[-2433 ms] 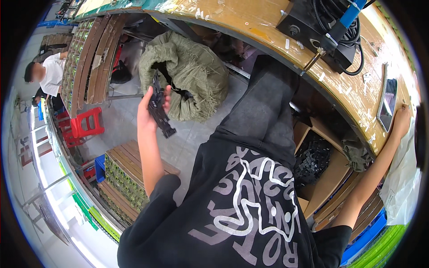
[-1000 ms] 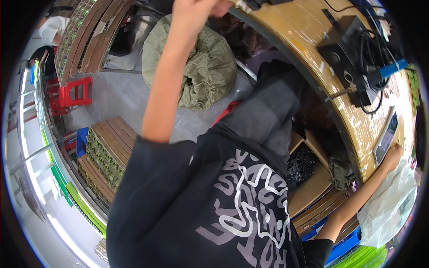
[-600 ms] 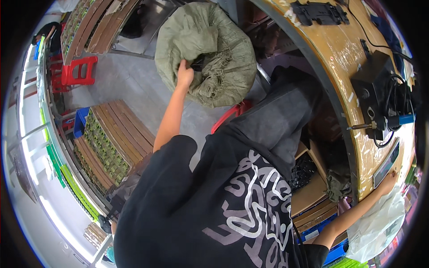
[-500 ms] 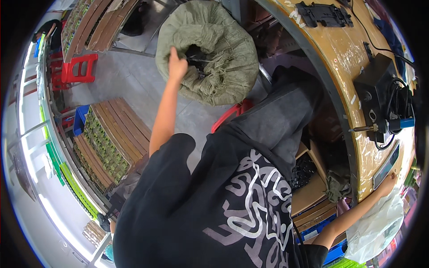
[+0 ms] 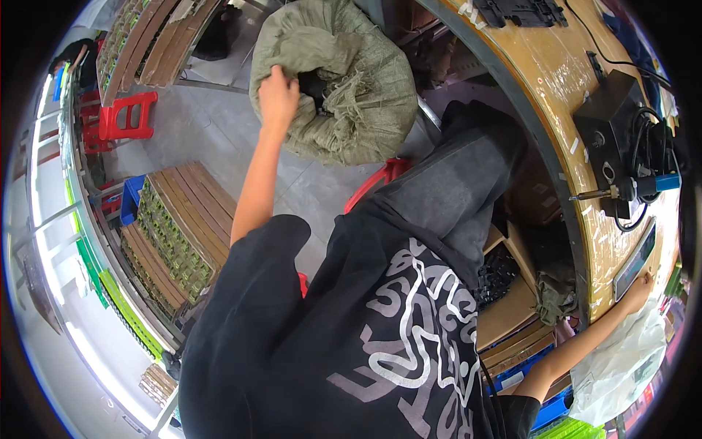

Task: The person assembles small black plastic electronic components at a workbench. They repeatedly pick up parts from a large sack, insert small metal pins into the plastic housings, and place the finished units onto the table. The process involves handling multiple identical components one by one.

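A big grey-green woven sack (image 5: pixel 380 80) stands on the floor at the top middle, its mouth rolled back into a thick ring. Some dark contents show inside the opening, too shadowed to name. My left hand (image 5: pixel 278 101) is at the left side of the mouth, its fingers closed on the rolled cloth. Far to the right, my right hand (image 5: pixel 638 291) rests at the workbench (image 5: pixel 545 80), beside a flat dark rectangular device (image 5: pixel 635 260). Its fingers are small and foreshortened, so their grip is unclear. A whitish plastic bag (image 5: pixel 618 366) hangs just below that hand.
On the bench are a black box (image 5: pixel 610 132), a blue-handled soldering iron (image 5: pixel 662 183) and a black plastic frame (image 5: pixel 523 11). Below it stands a cardboard box (image 5: pixel 504 318) with black parts. Stacked brown trays (image 5: pixel 194 212) and red stools (image 5: pixel 128 117) are on the left.
My left hand has changed its hold, from a raised finger at the sack's mouth to fingers curled on the rim. The view has shifted slightly. My right hand stays by the flat device.
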Available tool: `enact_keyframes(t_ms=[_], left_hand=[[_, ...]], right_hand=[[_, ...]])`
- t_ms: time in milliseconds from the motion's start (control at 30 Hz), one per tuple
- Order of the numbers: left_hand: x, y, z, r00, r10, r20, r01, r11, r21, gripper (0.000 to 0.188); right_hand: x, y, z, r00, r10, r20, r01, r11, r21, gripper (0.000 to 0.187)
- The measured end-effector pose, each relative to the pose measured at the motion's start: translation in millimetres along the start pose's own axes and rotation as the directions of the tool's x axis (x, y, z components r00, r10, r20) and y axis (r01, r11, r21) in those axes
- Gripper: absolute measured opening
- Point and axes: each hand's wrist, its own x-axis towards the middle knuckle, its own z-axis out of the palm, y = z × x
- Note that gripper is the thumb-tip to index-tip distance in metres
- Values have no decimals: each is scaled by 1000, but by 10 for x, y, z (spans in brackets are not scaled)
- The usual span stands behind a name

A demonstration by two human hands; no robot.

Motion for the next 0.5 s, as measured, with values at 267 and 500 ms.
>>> enact_keyframes(t_ms=[267, 500], left_hand=[[-102, 114, 604, 977, 169, 133, -133, 962, -240, 12], [222, -494, 1481, 470, -594, 653, 598, -329, -730, 46]], right_hand=[[-12, 30, 1, 1000, 9, -13, -9, 1000, 0, 36], [-3, 51, 40, 998, -33, -45, 35, 999, 42, 36]])
